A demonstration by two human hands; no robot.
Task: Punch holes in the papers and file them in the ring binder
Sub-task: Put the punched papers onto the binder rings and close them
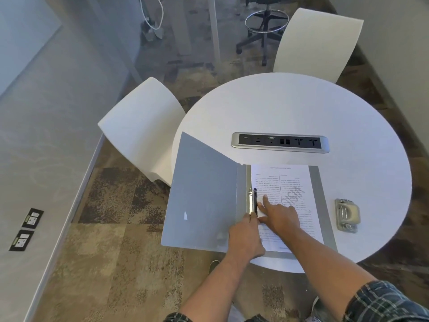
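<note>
grey ring binder (204,196) lies open on the near-left part of the round white counter (301,108), front cover tilted up and hanging past the counter edge on the left. printed papers (292,194) sit flat on the binder's right half, left margin at the metal ring mechanism (252,202). left hand (246,238) is at the near end of the ring mechanism, fingers curled together on it; exact grip hidden by the back of the hand. right hand (279,217) rests on the papers just beside the rings, fingers spread apart, index finger pointing away along the margin, pressing the sheet flat, gripping nothing. metal hole punch (347,214) stands on the counter right of the binder, apart from it. power socket strip (279,142) set in the counter middle. two white chairs (141,129) behind.
</note>
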